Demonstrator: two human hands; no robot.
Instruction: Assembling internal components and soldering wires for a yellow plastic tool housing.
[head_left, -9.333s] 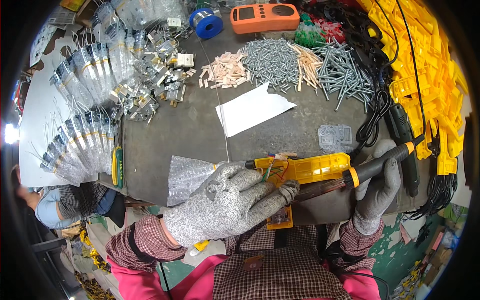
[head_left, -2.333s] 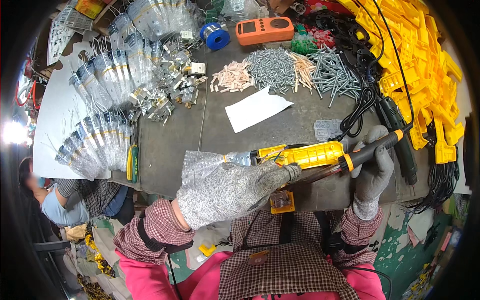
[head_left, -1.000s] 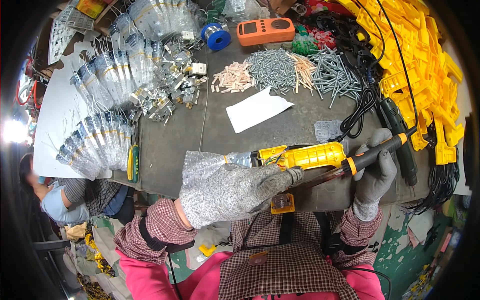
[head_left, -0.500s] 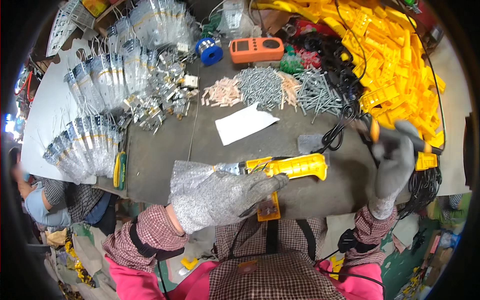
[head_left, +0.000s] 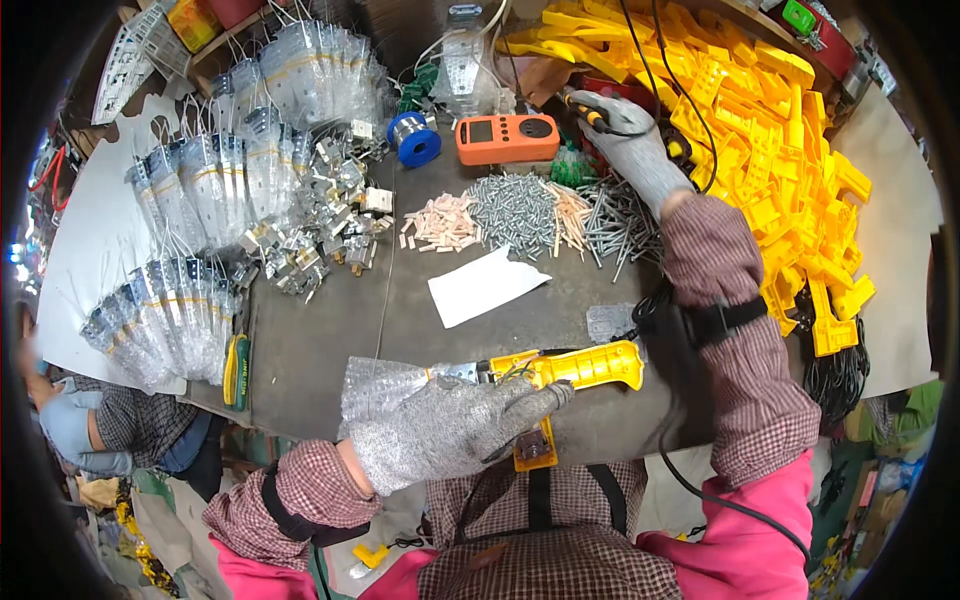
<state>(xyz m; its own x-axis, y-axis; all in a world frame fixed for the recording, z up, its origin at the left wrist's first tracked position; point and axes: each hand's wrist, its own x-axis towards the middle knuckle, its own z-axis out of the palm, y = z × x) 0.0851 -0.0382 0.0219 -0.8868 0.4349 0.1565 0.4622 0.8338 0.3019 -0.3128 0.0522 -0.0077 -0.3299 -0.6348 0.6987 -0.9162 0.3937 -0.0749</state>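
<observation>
My left hand [head_left: 440,425], in a grey knitted glove, presses on a long yellow plastic casing [head_left: 590,367] near the table's front edge, its fingers closed over the near side. Thin wires show in the casing, and a metal strip wrapped in clear bubble film [head_left: 380,390] joins its left end. A small yellow housing [head_left: 537,447] with a dark part inside sits just below the fingers. My right hand [head_left: 635,150], also gloved, reaches to the back of the table. Its fingers are closed round a yellow-and-black handle [head_left: 592,117] with a cord; the tool's tip is hidden.
Yellow casings [head_left: 770,150] heap at the right. An orange meter [head_left: 507,138] and a blue solder spool [head_left: 414,140] stand behind screws [head_left: 515,208]. White paper [head_left: 488,287] lies mid-table. Film-wrapped strips [head_left: 165,310] and green-yellow pliers [head_left: 236,372] are at the left. Cords hang at the right.
My right hand has gone from the right front, beside a black-and-orange tool, to the back of the table, where it grips a yellow-and-black handle. My left hand stays on the casing.
</observation>
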